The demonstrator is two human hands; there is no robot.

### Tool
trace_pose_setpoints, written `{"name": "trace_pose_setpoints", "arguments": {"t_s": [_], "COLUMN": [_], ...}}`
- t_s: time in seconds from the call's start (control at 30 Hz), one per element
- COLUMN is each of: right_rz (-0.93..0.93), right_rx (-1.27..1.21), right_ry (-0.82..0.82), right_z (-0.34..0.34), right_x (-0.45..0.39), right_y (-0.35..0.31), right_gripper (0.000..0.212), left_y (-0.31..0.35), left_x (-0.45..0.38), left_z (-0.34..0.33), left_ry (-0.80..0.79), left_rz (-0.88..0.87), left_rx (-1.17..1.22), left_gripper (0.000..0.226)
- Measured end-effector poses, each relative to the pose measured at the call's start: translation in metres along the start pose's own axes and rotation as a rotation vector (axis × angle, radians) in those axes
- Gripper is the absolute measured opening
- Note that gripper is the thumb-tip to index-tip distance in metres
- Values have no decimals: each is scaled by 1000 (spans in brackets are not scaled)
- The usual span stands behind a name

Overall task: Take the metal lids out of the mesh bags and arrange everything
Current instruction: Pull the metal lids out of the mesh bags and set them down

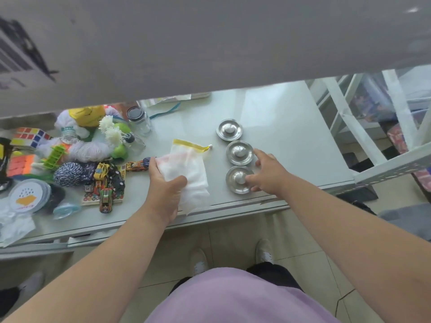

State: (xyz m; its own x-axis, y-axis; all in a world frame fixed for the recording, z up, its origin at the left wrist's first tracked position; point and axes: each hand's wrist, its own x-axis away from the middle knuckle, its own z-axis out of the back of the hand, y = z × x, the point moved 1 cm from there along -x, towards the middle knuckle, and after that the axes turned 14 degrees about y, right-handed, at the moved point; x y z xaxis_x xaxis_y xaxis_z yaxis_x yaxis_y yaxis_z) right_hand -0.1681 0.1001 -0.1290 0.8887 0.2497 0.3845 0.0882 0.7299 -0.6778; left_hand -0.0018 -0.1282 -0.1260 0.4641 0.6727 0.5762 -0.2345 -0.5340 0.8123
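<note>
Three round metal lids with knobs lie in a row on the glass table: the far lid (229, 130), the middle lid (239, 152) and the near lid (238, 180). My right hand (268, 173) rests beside the near lid, thumb touching its knob, fingers spread. White mesh bags (191, 176), one with a yellow drawstring hem, lie stacked left of the lids. My left hand (163, 187) grips the bags at their left edge, thumb on top.
A pile of clutter fills the table's left side: toy cars (106, 183), yarn balls (70, 174), puzzle cubes (29, 136), a glass jar (140, 121), round lids (26, 195). A white metal rack (382, 148) stands at the right. The table's front edge (210, 217) is close to me.
</note>
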Motion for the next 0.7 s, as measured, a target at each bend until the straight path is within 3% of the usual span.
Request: {"name": "trace_pose_setpoints", "arguments": {"t_s": [0.1,0.33,0.5,0.57,0.63,0.7], "right_rz": [57,141,177,125,-86,-231], "right_rx": [41,143,183,31,-350,-619], "right_ry": [-34,-52,53,62,-144,-363], "right_z": [-16,-44,-26,-15,-6,5], "right_x": [-15,-20,-2,10,22,30], "right_y": [-12,-25,-35,-39,-44,-46], "right_gripper": [88,82,72,56,41,43], "left_y": [2,4,11,15,18,18], "left_x": [5,11,20,26,34,42], "left_z": [7,20,18,8,-8,-32], "left_ry": [-4,-24,-60,-120,-191,-258], "left_rz": [-21,-31,-56,-52,-58,-60], "left_rx": [39,119,127,148,154,141], "left_gripper": [80,77,77,76,77,80]}}
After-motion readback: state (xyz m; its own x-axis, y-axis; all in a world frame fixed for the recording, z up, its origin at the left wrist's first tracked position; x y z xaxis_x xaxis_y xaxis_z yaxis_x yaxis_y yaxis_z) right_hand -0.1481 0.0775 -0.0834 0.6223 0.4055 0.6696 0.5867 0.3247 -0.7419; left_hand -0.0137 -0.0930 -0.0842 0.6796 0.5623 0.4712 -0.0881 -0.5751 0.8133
